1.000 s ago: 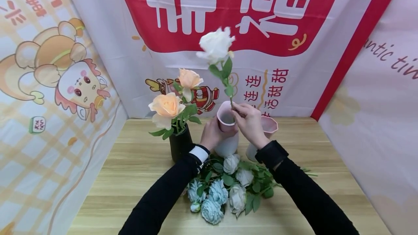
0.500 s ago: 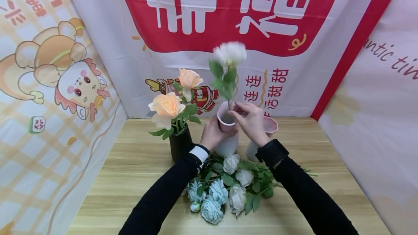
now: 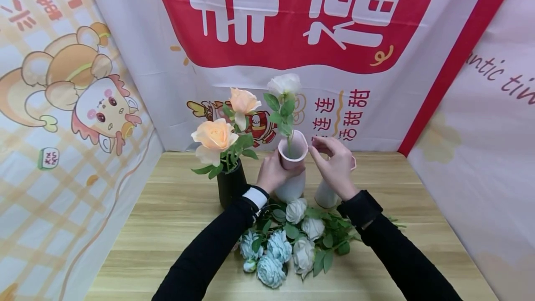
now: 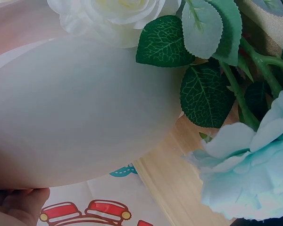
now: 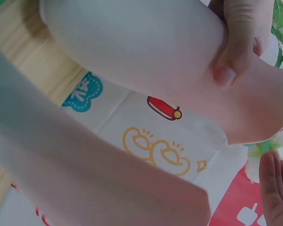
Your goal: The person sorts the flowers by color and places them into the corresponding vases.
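My left hand (image 3: 271, 171) grips the neck of a vase (image 3: 290, 189) with a white body and a pink, flared mouth. In the right wrist view its thumb (image 5: 231, 61) presses along the pink neck. A single white rose (image 3: 285, 85) stands in this vase, its leafy stem leaning on the inner wall. My right hand (image 3: 335, 164) hovers just right of the rim, holding nothing, fingers loosely bent. Behind that hand is a second pink-and-white vase (image 3: 326, 194), partly hidden.
To the left, a black vase (image 3: 231, 185) holds two peach roses (image 3: 215, 134). In front of the gripped vase lie blue flowers (image 3: 270, 269) and white roses (image 3: 303, 253) with green leaves on the wooden table (image 3: 175, 226). A printed cloth (image 3: 355, 106) hangs behind.
The white rose has gone down into the vase, its bloom now lower. My right hand has let go of the stem and moved slightly right. The left hand keeps its hold.
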Demonstrator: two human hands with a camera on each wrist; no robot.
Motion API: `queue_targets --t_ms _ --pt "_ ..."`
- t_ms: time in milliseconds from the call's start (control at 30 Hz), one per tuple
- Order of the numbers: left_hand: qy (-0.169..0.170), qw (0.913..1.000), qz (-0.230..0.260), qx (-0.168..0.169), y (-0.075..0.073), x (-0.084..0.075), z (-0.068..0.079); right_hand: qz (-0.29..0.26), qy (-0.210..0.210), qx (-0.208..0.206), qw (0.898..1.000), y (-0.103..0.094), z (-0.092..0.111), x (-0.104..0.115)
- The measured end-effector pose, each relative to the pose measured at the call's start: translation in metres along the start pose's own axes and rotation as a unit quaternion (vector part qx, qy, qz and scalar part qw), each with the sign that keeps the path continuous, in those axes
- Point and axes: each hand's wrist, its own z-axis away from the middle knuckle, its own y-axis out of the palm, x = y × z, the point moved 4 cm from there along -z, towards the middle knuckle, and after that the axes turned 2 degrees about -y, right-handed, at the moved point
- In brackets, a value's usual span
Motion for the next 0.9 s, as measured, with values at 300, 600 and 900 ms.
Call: queue_targets --t_ms 300,600,900 --pt "0.000 1.0000 -0.003 0.007 0.001 0.001 0.002 0.029 -0.058 0.093 0.994 -0.018 0.030 -0.003" --pt "0.012 0.9999 -0.003 -0.004 0.000 -0.003 0.004 0.019 -0.104 0.258 0.960 -0.036 0.075 -0.006" --pt "0.026 0.9995 -0.012 -0.017 0.000 -0.003 0.000 0.022 -0.060 0.372 0.926 -0.054 0.119 -0.025"
